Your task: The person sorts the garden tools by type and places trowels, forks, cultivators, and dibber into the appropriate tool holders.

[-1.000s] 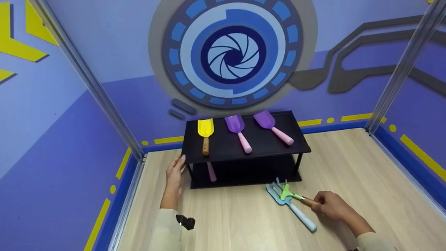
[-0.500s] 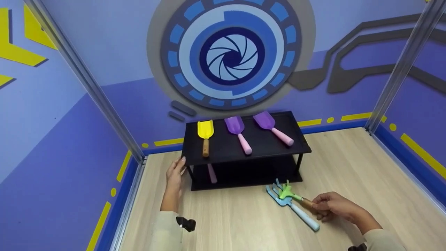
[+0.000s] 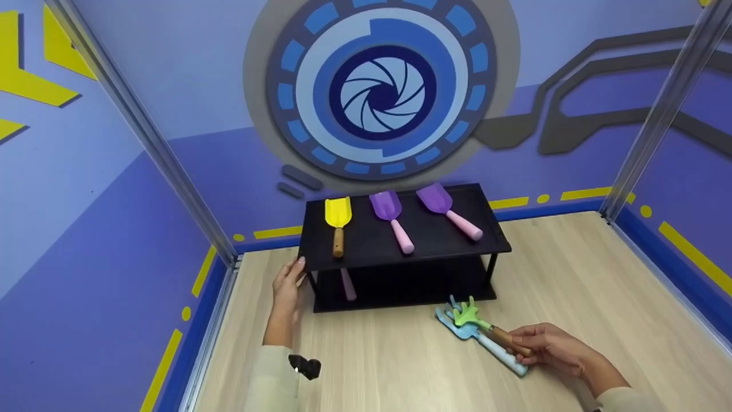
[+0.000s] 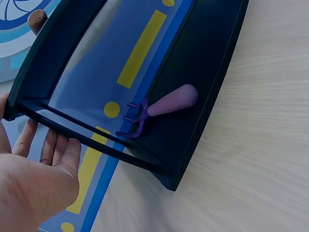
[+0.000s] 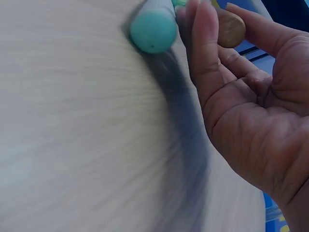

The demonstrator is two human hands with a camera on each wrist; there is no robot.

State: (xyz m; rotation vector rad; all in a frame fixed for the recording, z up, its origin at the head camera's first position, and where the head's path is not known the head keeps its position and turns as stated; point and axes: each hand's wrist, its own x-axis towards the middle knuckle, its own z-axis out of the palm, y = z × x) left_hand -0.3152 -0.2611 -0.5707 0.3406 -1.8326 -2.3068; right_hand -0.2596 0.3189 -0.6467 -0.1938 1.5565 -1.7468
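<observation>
My left hand (image 3: pixel 287 281) holds the left end of a two-tier black shelf (image 3: pixel 366 252), its fingertips against the side rail in the left wrist view. With my right hand (image 3: pixel 553 348) I pinch the wooden handle of a small green hand rake (image 3: pixel 468 315). The rake lies over a light blue garden fork (image 3: pixel 496 352), which rests on the table in front of the shelf. In the right wrist view the blue fork's rounded handle end (image 5: pixel 153 33) is close beside my fingers. Whether they touch it I cannot tell.
On the upper tier lie a yellow hand shovel (image 3: pixel 338 213) and two purple shovels (image 3: pixel 386 206) with pink handles. A purple rake (image 4: pixel 171 101) with a pink handle lies on the lower tier. Blue patterned walls (image 3: pixel 217 171) enclose the wooden table (image 3: pixel 366 355).
My right hand has drawn the green rake slightly towards me and turned it, so its tines now show spread. The blue fork has shifted slightly. My left hand stays at the shelf.
</observation>
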